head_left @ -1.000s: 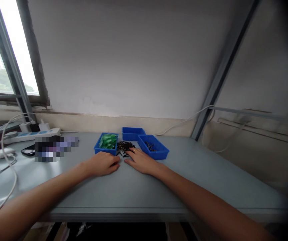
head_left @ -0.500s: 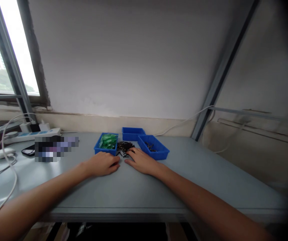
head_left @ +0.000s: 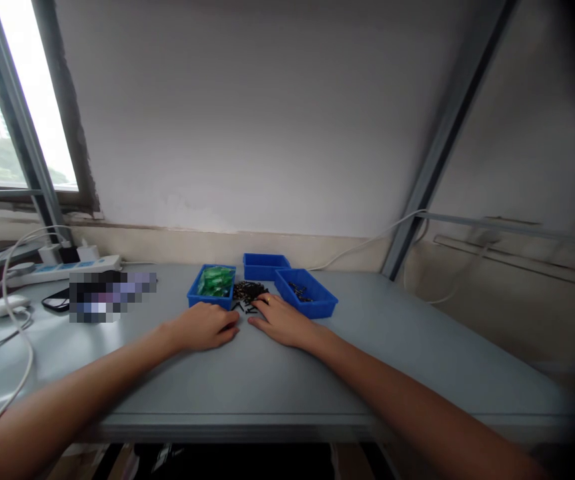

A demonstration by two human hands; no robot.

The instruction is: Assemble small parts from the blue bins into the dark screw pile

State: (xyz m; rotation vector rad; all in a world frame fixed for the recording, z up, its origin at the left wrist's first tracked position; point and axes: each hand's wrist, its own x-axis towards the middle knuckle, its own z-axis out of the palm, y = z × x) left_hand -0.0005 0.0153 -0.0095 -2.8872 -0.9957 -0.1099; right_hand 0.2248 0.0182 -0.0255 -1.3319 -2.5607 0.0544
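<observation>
A heap of small dark screws (head_left: 248, 291) lies on the grey table (head_left: 267, 387) between two blue bins. My left hand (head_left: 210, 326) rests on the table in front of the left bin (head_left: 211, 301), which holds green plastic packets (head_left: 216, 281). Its fingers are bent, and nothing shows in them. My right hand (head_left: 280, 320) lies with fingers apart at the front right of the heap, its fingertips touching the screws. Beside it, the right bin (head_left: 321, 308) has some screws in it. A third blue bin (head_left: 266, 268) stands behind the heap.
On the left are a white power strip (head_left: 62, 267) with plugs, a white adapter (head_left: 7, 305), a phone (head_left: 57, 301) and a blurred-out object. White cables hang across the table's left side. A wall stands behind the table.
</observation>
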